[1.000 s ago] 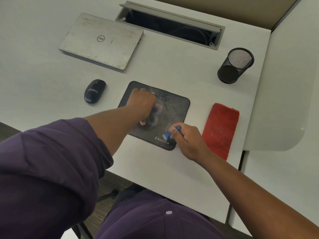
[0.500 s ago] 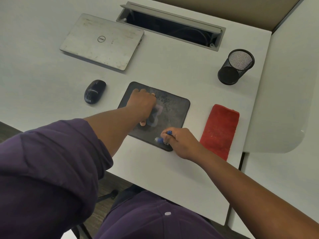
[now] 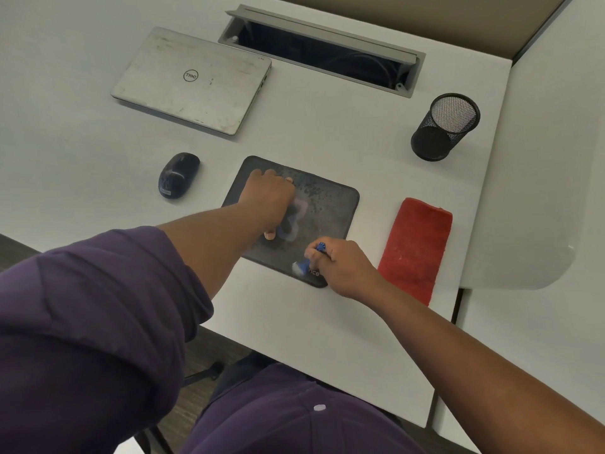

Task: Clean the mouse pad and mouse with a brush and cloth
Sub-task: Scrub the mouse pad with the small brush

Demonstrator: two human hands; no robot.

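Near the middle of the white desk (image 3: 82, 103) lies the one mouse pad (image 3: 330, 204), dark grey with rounded corners, speckled with pale dust across its far half and marked with a faint printed shape I cannot make out. I read only the letters "nce" at its near edge; the rest of the word sits under my right hand (image 3: 343, 270). That hand pinches a small blue brush (image 3: 306, 262), whose pale bristles touch the pad's near right part; most of the handle is hidden in my curled fingers. My left hand (image 3: 270, 199) presses down on the pad's left half, covering it; its thumb shows at the near side, but I cannot tell how the fingers lie. One dark mouse (image 3: 178, 175) rests on the desk left of the pad, apart from it. One red cloth (image 3: 415, 247), folded long, lies right of the pad. Farther off I count one closed silver Dell laptop (image 3: 193, 81), one black mesh pen cup (image 3: 445, 126) and one open cable tray (image 3: 322, 49).
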